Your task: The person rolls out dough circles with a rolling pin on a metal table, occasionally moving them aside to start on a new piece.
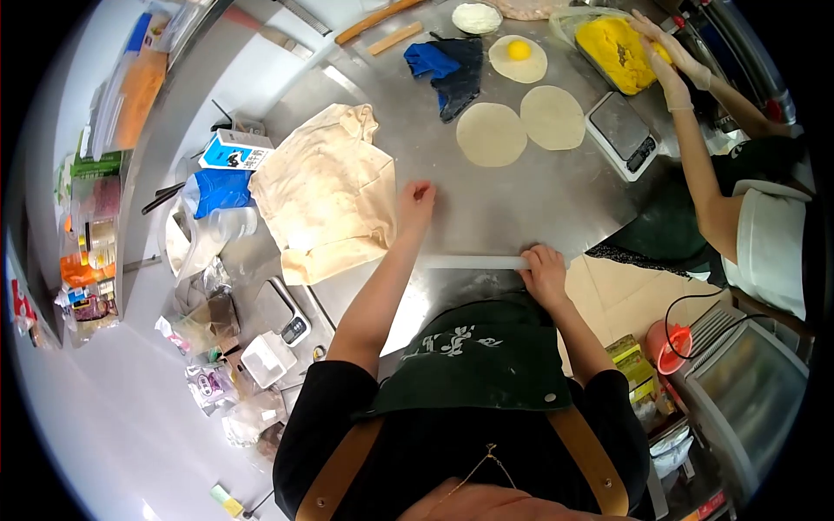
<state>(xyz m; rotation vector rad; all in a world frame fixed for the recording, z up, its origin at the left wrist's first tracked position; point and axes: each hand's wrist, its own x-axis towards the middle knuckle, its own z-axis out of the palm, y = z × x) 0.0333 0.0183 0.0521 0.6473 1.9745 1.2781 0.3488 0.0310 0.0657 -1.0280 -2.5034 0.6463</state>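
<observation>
My left hand (418,198) is just over the steel table, beside the right edge of a cream cloth (330,191). Its fingers are curled in, and whatever they may hold is hidden. Down at the table's front edge, my right hand (545,267) is closed around the right end of a white rolling pin (473,261), which lies along that edge in front of my apron. Farther back are two flat rounds of dough, a left one (492,135) and a right one (552,118). Behind them, a third dough round (504,65) carries a yellow ball (519,50).
At the right, a co-worker's gloved hands (669,65) are over a tub of yellow filling (617,54). A kitchen scale (618,130) sits nearby. Blue-and-black cloth (456,74) and a bowl of white powder (476,17) are at the back. A milk carton (234,151) stands left.
</observation>
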